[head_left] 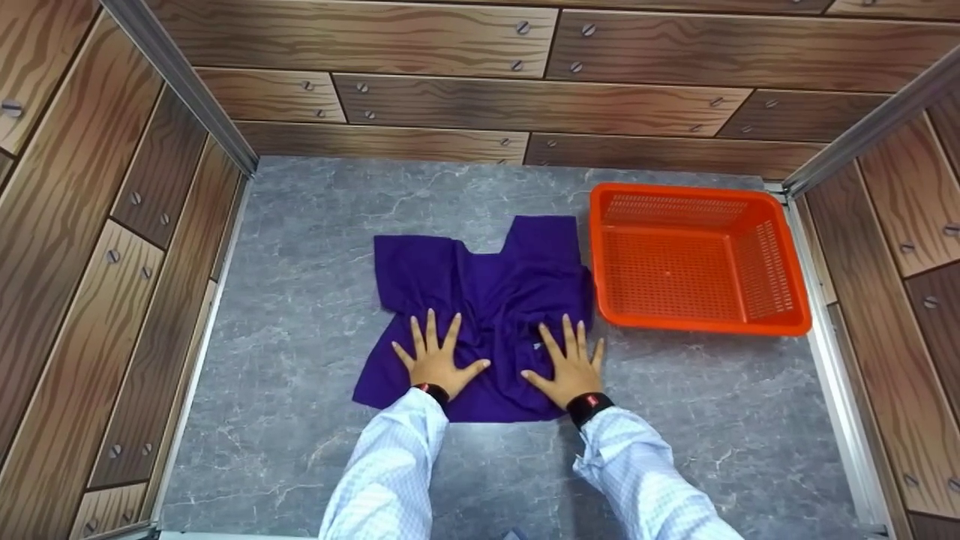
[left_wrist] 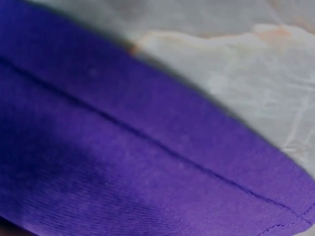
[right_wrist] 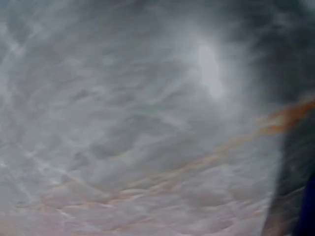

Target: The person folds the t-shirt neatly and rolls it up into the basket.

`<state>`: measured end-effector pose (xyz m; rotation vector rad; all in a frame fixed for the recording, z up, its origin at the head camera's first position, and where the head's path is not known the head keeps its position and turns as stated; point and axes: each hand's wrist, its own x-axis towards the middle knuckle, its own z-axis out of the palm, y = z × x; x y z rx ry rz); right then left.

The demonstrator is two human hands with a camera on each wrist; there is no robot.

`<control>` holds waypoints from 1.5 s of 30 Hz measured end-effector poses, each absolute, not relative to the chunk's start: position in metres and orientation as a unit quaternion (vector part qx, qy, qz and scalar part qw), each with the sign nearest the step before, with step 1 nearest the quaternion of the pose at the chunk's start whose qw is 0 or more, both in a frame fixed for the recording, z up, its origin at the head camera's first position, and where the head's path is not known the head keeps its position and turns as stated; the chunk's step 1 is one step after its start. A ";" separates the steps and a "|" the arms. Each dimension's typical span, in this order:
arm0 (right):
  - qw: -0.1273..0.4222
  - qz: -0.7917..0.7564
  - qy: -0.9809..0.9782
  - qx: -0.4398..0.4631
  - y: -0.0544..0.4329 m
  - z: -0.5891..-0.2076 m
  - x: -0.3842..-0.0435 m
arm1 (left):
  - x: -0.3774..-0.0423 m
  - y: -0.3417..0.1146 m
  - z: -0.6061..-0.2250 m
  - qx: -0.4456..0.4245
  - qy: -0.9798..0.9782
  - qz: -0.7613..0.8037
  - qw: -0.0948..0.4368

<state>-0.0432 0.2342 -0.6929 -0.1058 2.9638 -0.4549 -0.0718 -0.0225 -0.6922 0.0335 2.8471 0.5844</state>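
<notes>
A purple T-shirt (head_left: 487,292) lies rumpled on the grey marbled surface, its two sleeve-like parts pointing away from me. My left hand (head_left: 435,364) rests on its lower left part with the fingers spread. On the lower right part lies my right hand (head_left: 570,367), fingers spread as well, beside a small white mark on the cloth. Folds run between the two hands. Close up in the left wrist view, a stitched hem of the shirt (left_wrist: 162,128) curves over the surface. The right wrist view holds mostly marbled surface, with a sliver of purple cloth at its right edge.
An orange plastic basket (head_left: 667,277) with perforated walls stands right of the shirt, its left rim close to the cloth. Wood-patterned panels (head_left: 442,97) enclose the surface at the back, left and right, with metal rails (head_left: 825,405) along the sides.
</notes>
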 end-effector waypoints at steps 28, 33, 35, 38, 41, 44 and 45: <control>0.095 -0.156 0.981 -0.072 0.220 -0.686 -0.058 | -0.080 -0.022 -0.691 0.035 0.971 0.199 0.126; 0.087 -0.172 0.978 -0.082 0.226 -0.685 -0.061 | -0.082 -0.027 -0.688 0.054 0.971 0.211 0.097; 0.077 -0.194 0.974 -0.088 0.232 -0.684 -0.059 | -0.080 -0.031 -0.686 0.060 0.970 0.220 0.079; 0.045 -0.229 0.967 -0.099 0.242 -0.681 -0.051 | -0.075 -0.039 -0.684 0.062 0.969 0.235 0.049; -0.012 -0.244 0.964 -0.105 0.251 -0.679 -0.042 | -0.068 -0.051 -0.686 0.055 0.970 0.237 0.020; -0.067 -0.249 0.962 -0.094 0.259 -0.682 -0.035 | -0.061 -0.061 -0.689 0.036 0.972 0.234 0.006; -0.078 -0.250 0.961 -0.087 0.261 -0.683 -0.033 | -0.058 -0.064 -0.690 0.029 0.972 0.232 0.006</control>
